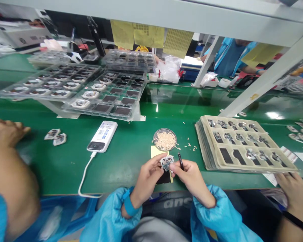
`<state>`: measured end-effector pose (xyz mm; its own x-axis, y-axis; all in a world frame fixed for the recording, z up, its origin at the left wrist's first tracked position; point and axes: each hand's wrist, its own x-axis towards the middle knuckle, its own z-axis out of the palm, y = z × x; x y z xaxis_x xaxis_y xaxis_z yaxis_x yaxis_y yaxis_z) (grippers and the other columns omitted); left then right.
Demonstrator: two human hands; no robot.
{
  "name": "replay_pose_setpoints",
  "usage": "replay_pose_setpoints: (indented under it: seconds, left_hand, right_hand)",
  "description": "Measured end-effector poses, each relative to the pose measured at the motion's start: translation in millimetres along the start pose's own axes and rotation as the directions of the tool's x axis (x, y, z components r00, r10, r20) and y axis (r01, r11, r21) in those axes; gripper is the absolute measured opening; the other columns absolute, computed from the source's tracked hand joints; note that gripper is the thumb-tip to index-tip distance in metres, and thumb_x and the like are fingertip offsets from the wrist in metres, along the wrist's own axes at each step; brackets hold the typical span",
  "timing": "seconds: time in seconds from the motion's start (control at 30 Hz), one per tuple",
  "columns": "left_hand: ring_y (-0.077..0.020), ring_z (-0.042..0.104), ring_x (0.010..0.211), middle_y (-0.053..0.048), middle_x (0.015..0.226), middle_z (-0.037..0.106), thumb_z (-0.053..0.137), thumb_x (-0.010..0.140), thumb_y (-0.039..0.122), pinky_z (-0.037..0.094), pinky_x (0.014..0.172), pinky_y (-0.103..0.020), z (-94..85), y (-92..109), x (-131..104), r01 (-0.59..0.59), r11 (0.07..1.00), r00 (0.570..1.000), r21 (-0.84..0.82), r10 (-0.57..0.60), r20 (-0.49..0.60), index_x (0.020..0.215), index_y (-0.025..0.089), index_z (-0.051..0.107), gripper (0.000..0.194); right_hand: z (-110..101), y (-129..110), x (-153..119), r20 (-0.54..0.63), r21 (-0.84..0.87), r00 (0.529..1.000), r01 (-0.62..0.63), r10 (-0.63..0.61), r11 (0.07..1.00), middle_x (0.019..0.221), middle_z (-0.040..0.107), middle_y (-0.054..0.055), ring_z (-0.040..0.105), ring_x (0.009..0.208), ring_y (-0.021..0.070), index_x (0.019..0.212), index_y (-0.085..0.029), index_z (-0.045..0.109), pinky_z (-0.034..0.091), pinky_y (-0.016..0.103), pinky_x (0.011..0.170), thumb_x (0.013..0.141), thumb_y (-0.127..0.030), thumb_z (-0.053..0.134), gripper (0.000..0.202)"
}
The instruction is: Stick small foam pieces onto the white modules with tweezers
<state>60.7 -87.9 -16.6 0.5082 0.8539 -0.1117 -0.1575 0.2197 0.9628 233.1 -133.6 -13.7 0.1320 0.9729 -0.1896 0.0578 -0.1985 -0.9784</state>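
In front of me, my left hand (pixel 150 173) grips a small white-framed electronic part (pixel 167 162) by its left side. My right hand (pixel 189 176) has its thumb and forefinger at the part's right edge. A slim black pen-like tool (pixel 180 161) sticks up between the fingers of that hand; its lower end is hidden. Just beyond stands a round clear dish (pixel 165 129) heaped with tiny pale pieces (pixel 165 140), and several more lie loose to its right. A yellow sheet (pixel 155 152) and a dark pad (pixel 164 178) lie under my hands.
Left lie a white power bank (pixel 109 134) with a cable (pixel 83 178) and two white-framed parts (pixel 59 138). Clear trays (pixel 131 116) rest on a raised stand behind. A stacked beige tray (pixel 242 168) is at right. Other people's hands (pixel 7 132) appear at both sides.
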Motion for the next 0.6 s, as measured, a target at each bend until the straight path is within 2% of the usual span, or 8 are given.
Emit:
replay_pose_setpoints:
  seconds: [0.13,0.27,0.47,0.6]
  left_hand:
    - [-0.0155,0.059,0.09,-0.009,0.117,0.066,0.062,0.087,0.024,0.045,0.078,-0.024,4.4,-3.9,-0.8,-0.012,0.999,1.0,0.047,0.012,0.004,0.137,0.016,0.055,0.05]
    - [-0.0127,0.052,0.077,-0.01,0.112,0.066,0.065,0.086,0.025,0.044,0.071,-0.024,8.7,-8.4,3.7,-0.027,0.992,0.999,0.121,0.03,-0.023,0.136,0.014,0.054,0.052]
    - [-0.0121,0.049,0.07,-0.006,0.096,0.068,0.066,0.085,0.027,0.043,0.067,-0.024,15.9,-11.6,8.5,-0.009,0.952,0.993,0.307,0.046,-0.112,0.132,0.016,0.061,0.048]
    - [-0.0119,0.046,0.067,-0.002,0.076,0.061,0.066,0.085,0.03,0.042,0.066,-0.023,16.4,-9.0,8.3,-0.009,0.928,0.987,0.374,0.069,-0.146,0.128,0.017,0.065,0.045]
  right_hand:
    - [3.7,6.3,0.6,-0.052,-0.004,0.999,0.009,-0.009,1.0,0.047,0.047,-0.001,0.035,0.045,0.0075,0.066,-0.013,0.068,0.027,0.023,0.046,0.087,-0.049,0.065,0.042]
    - [2.7,10.8,1.9,-0.104,0.017,0.995,0.007,-0.006,1.0,0.043,0.04,-0.003,0.031,0.042,0.0077,0.066,-0.014,0.067,0.023,0.023,0.044,0.088,-0.051,0.063,0.044]
    - [1.0,10.6,3.3,-0.15,-0.023,0.988,0.037,-0.04,0.999,0.048,0.046,-0.002,0.033,0.045,0.0077,0.064,-0.014,0.065,0.024,0.023,0.045,0.088,-0.05,0.064,0.043]
    - [2.0,9.2,2.2,-0.173,-0.033,0.983,0.052,-0.057,0.998,0.049,0.049,-0.001,0.036,0.046,0.0087,0.065,-0.014,0.066,0.026,0.023,0.046,0.088,-0.049,0.064,0.042]
